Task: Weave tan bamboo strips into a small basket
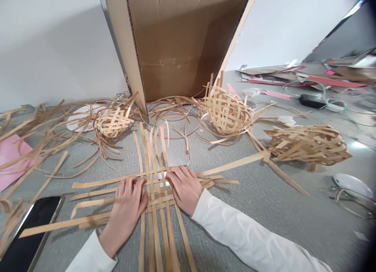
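Note:
A flat lattice of woven pale bamboo strips (pixel 160 199) lies on the grey table in front of me, with long loose ends reaching out on all sides. My left hand (pixel 127 201) rests over its left side, fingers bent and bunched on the crosswise strips. On the upper right part of the weave sits my right hand (pixel 185 188), its fingertips curled down onto a strip at the edge. The palms hide some of the strips beneath them.
Behind stands an open cardboard box (pixel 188 45). Woven pieces lie around it: a small one (pixel 114 122), a rounder one (pixel 229 109) and a long one (pixel 311 145). Loose strips (pixel 53 135) and a phone (pixel 31 233) are at left; a white mouse (pixel 351 185) is at right.

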Demonstrator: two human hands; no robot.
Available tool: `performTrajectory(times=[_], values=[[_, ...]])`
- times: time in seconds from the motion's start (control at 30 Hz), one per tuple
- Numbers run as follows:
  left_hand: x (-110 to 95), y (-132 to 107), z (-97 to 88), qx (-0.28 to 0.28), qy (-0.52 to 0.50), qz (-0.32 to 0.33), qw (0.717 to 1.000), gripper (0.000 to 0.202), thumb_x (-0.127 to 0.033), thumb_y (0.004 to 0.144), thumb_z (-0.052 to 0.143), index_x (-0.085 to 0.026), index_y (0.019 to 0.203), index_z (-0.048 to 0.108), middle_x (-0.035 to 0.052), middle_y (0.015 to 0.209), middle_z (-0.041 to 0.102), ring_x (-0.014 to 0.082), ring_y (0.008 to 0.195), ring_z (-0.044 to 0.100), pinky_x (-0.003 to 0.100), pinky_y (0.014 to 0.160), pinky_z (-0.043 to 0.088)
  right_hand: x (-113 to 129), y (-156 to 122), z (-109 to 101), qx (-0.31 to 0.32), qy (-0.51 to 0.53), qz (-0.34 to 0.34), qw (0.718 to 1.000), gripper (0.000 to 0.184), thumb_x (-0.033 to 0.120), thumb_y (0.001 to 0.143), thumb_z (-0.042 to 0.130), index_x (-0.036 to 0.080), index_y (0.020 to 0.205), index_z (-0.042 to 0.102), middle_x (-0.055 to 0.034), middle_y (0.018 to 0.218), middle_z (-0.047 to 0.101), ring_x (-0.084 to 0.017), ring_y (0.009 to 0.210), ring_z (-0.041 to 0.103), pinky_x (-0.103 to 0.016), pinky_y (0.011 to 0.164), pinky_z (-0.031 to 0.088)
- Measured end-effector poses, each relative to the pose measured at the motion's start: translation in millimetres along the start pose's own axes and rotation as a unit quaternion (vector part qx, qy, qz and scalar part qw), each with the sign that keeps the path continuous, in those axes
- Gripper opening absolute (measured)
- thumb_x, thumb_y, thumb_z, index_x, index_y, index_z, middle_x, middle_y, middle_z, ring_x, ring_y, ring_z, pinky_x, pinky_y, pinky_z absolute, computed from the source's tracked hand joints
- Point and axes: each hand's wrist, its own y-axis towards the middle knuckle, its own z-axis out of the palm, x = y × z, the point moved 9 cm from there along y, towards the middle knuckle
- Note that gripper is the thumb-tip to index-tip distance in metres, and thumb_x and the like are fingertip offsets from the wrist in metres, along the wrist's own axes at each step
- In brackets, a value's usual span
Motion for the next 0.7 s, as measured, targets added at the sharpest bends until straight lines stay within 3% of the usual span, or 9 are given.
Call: performTrajectory(times=[0.13, 0.47, 0.7], values=[[-1.3, -0.7, 0.9, 0.002, 0.008, 0.002, 1.000, 0.018, -0.018, 0.084, 0.039, -0.016, 0.099, 0.049, 0.0095, 0.094, 0.048, 0.0261, 0.088, 0.047, 0.043, 0.073, 0.044, -0.8, -0.8, 1.4, -0.006, 0.007, 0.003, 1.000, 0.018, 0.006, 0.075, 0.045, 0.016, 0.088, 0.054, -0.0067, 0.089, 0.054, -0.021, 0.082, 0.045, -0.032, 0.066, 0.032], [0.1, -0.7, 2.4, -0.002, -0.015, 0.009, 1.000, 0.026, -0.038, 0.086, 0.044, -0.020, 0.105, 0.047, 0.0081, 0.102, 0.050, 0.0267, 0.095, 0.048, 0.042, 0.076, 0.043, 4.2, -2.7, 2.4, 0.006, -0.044, 0.007, 0.999, 0.013, 0.014, 0.081, 0.048, 0.014, 0.093, 0.055, -0.0084, 0.091, 0.055, -0.022, 0.084, 0.046, -0.034, 0.069, 0.034], [0.7, -1.6, 1.4, -0.018, -0.016, 0.006, 1.000, 0.024, -0.039, 0.084, 0.046, -0.021, 0.099, 0.050, 0.0066, 0.095, 0.052, 0.0256, 0.088, 0.050, 0.040, 0.072, 0.043, 2.7, -1.1, 3.4, 0.024, -0.026, 0.014, 0.999, 0.013, 0.017, 0.079, 0.052, 0.014, 0.091, 0.053, -0.0077, 0.092, 0.054, -0.023, 0.087, 0.046, -0.034, 0.071, 0.033]])
